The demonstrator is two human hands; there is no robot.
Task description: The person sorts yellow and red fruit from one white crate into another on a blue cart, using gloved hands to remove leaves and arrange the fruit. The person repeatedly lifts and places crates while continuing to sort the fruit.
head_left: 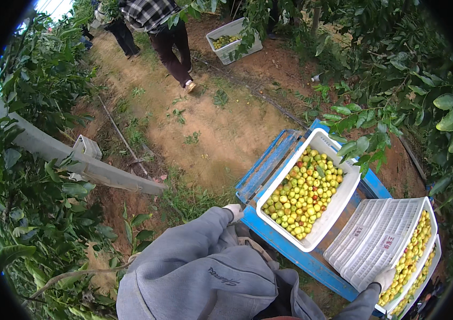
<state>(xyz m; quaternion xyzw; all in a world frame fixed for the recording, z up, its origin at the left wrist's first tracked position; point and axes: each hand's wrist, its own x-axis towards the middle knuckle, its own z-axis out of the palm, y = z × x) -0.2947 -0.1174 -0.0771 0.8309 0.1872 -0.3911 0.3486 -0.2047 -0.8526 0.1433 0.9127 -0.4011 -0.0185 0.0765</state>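
Note:
My left hand [234, 212], in a pale glove, is curled against the near left edge of a blue cart [290, 256]. Also gloved, my right hand [385, 279] grips the rim of a tilted white plastic crate [382, 244] on the cart's right part. Small yellow-green fruits [408, 260], apparently jujubes, fill that crate. Another crate [426, 282] of the same fruit shows just beyond it. Between my hands, a white crate [346, 192] sits on the cart, holding many fruits [306, 192], a few of them reddish. Both sets of fingertips are partly hidden.
A dirt path [206, 136] runs ahead, where a person in a checked shirt [150, 16] walks beside another person [120, 32]. A crate with fruit [234, 42] stands by the right-hand trees [390, 60]. To the left are a leaning concrete post [90, 170] and a white crate [87, 147].

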